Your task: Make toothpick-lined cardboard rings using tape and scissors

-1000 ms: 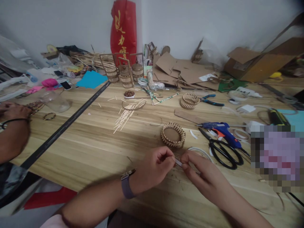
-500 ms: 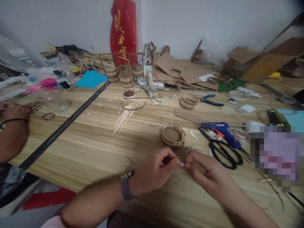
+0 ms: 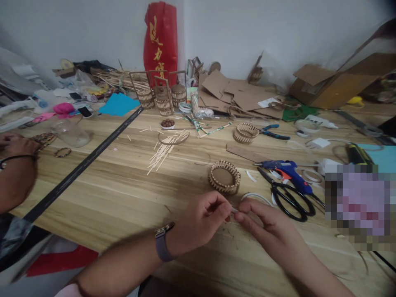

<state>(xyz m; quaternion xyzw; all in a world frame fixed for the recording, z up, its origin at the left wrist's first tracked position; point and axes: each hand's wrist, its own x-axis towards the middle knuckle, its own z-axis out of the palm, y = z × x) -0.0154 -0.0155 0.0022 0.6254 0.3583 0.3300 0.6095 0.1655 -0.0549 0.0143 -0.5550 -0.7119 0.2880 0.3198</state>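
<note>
Near the table's front, my left hand (image 3: 213, 216), with a watch on its wrist, pinches one end of a narrow white strip (image 3: 234, 210). Close beside it my right hand (image 3: 262, 218) has thumb and fingers closed on the same strip. Most of the strip is hidden by my fingers. A white ring (image 3: 256, 195) lies on the table just behind my right hand. Just beyond my hands stands a small round basket (image 3: 224, 177) of upright wooden sticks with a brown base. Black-handled scissors (image 3: 292, 200) and a blue glue gun (image 3: 287, 171) lie to the right.
Loose wooden sticks (image 3: 163, 152) lie left of the basket. Another stick basket (image 3: 246, 133) and pliers (image 3: 275, 132) are farther back. Lidded baskets with handles (image 3: 163, 101) stand before a red bag (image 3: 161, 45). Another person's hands (image 3: 18, 144) are at the left.
My right hand has shifted slightly left, and its fingers are closer to my left fingertips. Less of the white strip shows between them. The things on the table have not moved.
</note>
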